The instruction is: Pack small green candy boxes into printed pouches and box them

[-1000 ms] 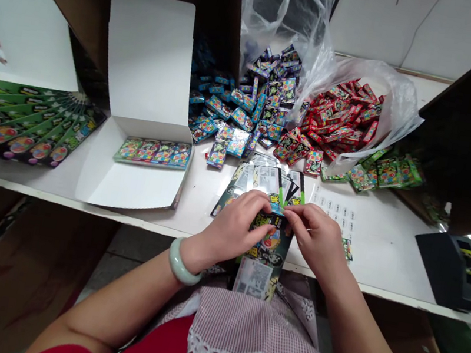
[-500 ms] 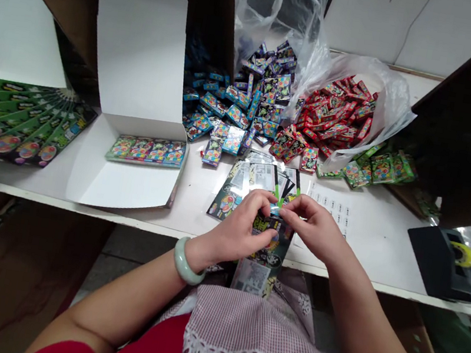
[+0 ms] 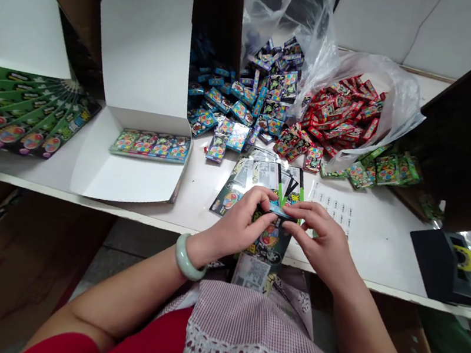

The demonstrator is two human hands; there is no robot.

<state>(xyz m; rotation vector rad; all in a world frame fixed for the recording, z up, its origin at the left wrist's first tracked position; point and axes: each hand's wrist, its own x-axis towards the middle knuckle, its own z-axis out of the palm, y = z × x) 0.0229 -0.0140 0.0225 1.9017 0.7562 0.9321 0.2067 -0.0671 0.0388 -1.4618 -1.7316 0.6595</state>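
Both hands meet over the table's front edge at a dark printed packet (image 3: 267, 253), which hangs down toward the apron. My left hand (image 3: 251, 218), with a pale green bangle at the wrist, pinches the packet's top edge from the left. My right hand (image 3: 320, 234) grips the same edge from the right, thumb below and fingers above. A small light-blue strip shows between the fingertips. Behind the hands lie more dark packets (image 3: 233, 191) with green stripes, overlapping on the table. A sheet of small round stickers (image 3: 338, 207) is right of them.
An open white box (image 3: 145, 55) with a row of small boxes (image 3: 151, 145) stands left. Blue and purple boxes (image 3: 242, 112), red ones (image 3: 344, 113) in a plastic bag and green ones (image 3: 391, 168) lie behind. A black tape dispenser (image 3: 445, 266) sits right.
My right hand has shifted slightly right, its fingers now more extended along the packet's top edge. My left thumb has moved up to the edge. The whole view has shifted slightly.
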